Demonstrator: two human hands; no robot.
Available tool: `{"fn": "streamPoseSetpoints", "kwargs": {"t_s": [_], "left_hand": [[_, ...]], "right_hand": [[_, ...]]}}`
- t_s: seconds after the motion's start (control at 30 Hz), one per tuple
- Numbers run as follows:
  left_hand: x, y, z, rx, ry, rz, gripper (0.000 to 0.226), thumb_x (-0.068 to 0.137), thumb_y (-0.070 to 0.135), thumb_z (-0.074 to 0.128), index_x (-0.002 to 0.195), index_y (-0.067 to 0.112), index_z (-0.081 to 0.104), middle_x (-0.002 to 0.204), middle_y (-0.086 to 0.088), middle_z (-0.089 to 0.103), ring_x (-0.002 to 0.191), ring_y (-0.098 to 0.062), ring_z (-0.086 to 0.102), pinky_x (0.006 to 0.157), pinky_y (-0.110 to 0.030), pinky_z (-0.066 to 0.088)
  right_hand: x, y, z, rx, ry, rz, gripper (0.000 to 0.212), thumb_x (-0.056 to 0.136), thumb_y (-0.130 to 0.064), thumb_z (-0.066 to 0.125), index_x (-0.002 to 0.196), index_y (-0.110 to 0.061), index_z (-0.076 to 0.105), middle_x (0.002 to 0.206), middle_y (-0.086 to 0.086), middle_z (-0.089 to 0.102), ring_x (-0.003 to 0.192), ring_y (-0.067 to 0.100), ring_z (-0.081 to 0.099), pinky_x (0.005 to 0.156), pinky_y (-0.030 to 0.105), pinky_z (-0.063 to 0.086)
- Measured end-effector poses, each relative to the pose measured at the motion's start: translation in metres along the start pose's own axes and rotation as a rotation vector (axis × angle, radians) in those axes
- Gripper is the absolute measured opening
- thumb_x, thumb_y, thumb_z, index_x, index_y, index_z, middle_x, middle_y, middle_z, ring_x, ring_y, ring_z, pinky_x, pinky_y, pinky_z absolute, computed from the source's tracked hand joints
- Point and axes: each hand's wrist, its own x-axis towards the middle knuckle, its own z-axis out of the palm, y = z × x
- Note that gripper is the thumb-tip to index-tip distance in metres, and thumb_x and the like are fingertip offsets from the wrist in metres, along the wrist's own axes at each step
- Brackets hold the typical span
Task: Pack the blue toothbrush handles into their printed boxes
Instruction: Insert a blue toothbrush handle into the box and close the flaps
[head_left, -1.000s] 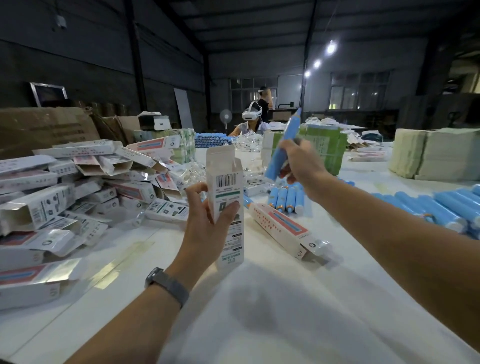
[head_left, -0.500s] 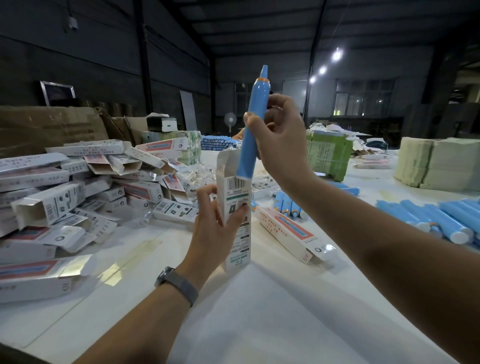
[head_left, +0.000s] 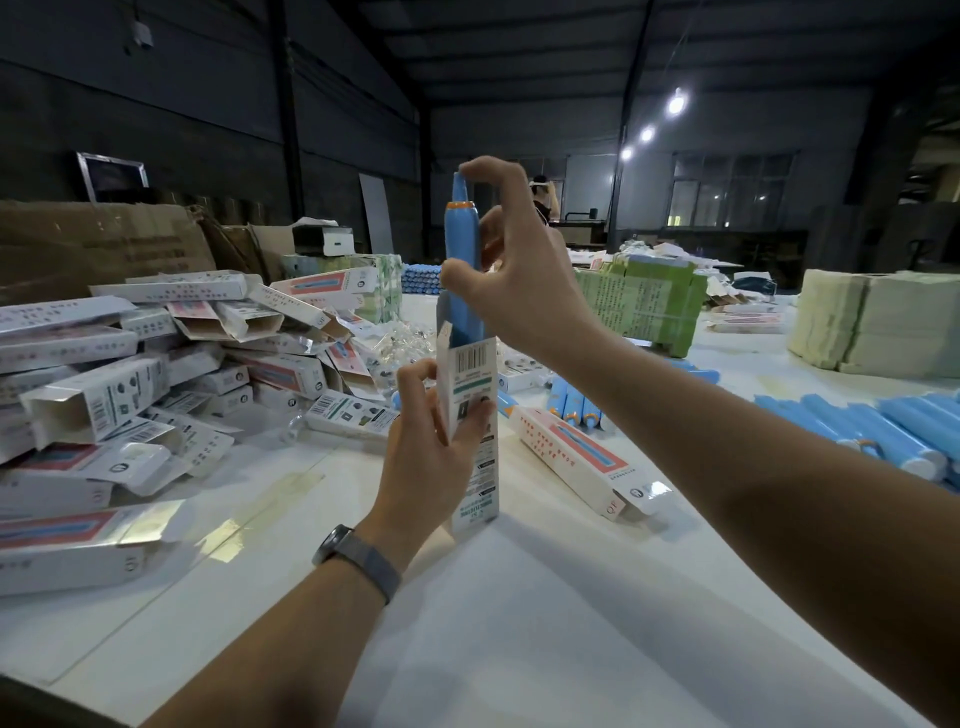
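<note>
The left hand (head_left: 436, 447) grips the upright white printed cardboard box (head_left: 470, 415); the right hand (head_left: 524, 275) pinches the blue plastic toothbrush handle (head_left: 462, 260) at 12 o'clock, best lowered straight.

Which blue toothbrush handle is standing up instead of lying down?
The blue toothbrush handle pinched by the right hand, poking upright from the printed box. All the others lie flat on the table.
</note>
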Motion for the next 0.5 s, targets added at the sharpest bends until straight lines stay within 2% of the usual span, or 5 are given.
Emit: {"fn": "streamPoseSetpoints", "kwargs": {"t_s": [0.13,0.27,0.4,0.43,0.5], "left_hand": [[0.002,-0.004,-0.004,0.076,0.052,0.029,0.041,0.092,0.025,0.069,0.106,0.038,0.032,0.093,0.034,0.067,0.087,-0.001,0.069,0.076,-0.045,0.061],[0.004,-0.009,-0.006,0.114,0.13,0.038,0.041,0.092,0.028,0.07,0.109,0.032,0.033,0.097,0.019,0.069,0.084,-0.009,0.071,0.072,-0.046,0.061],[0.008,-0.015,-0.011,0.153,0.209,0.033,0.042,0.092,0.026,0.071,0.111,0.031,0.034,0.099,0.004,0.073,0.084,-0.021,0.072,0.069,-0.049,0.058],[0.01,-0.017,-0.012,0.164,0.23,0.023,0.041,0.093,0.026,0.069,0.112,0.031,0.033,0.102,0.001,0.073,0.086,-0.024,0.072,0.07,-0.05,0.058],[0.014,-0.02,-0.017,0.198,0.297,0.004,0.041,0.094,0.026,0.067,0.112,0.029,0.031,0.111,-0.004,0.07,0.092,-0.029,0.07,0.072,-0.053,0.059]], "right_hand": [[0.002,0.001,-0.001,-0.021,-0.007,0.035,0.041,0.083,-0.02,0.069,0.117,-0.027,0.046,0.083,0.001,0.064,0.073,0.021,0.064,0.07,0.043,0.056],[0.003,0.007,0.005,-0.107,-0.045,0.006,0.004,0.093,-0.034,0.06,0.095,-0.031,0.058,0.092,-0.013,0.059,0.095,0.012,0.053,0.082,0.035,0.045],[-0.008,0.023,0.016,-0.23,-0.277,-0.034,0.032,0.099,-0.04,0.051,0.092,-0.02,0.075,0.107,-0.009,0.05,0.107,0.012,0.039,0.083,0.031,0.03],[-0.011,0.029,0.018,-0.195,-0.29,-0.027,0.03,0.099,-0.038,0.052,0.095,-0.019,0.075,0.108,-0.008,0.05,0.107,0.013,0.04,0.084,0.032,0.033],[-0.014,0.044,0.024,-0.028,-0.168,0.034,0.021,0.098,-0.03,0.056,0.1,-0.017,0.073,0.108,-0.007,0.053,0.101,0.01,0.049,0.087,0.029,0.042]]}}
